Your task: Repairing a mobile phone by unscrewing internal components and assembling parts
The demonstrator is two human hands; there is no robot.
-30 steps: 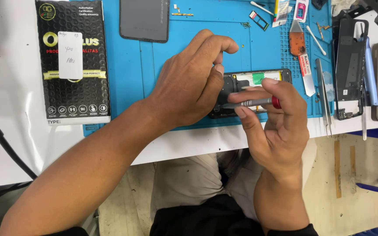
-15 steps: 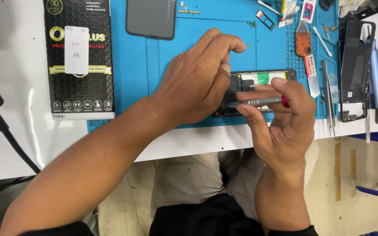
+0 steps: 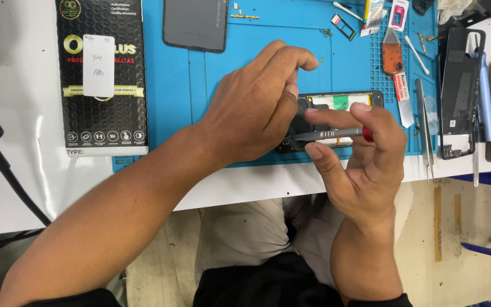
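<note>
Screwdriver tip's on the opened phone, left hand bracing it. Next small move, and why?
Probably twirl the screwdriver in place with the right hand. Its tip sits low at the left end of the opened phone, beside the left hand that steadies the phone on the blue mat. The screw itself is hidden.

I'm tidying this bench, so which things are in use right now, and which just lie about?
In use:
left hand
right hand
opened black phone
slim silver screwdriver with red cap

Lying about:
grey rectangular back cover
black retail box
steel tweezers
blue work mat
</note>
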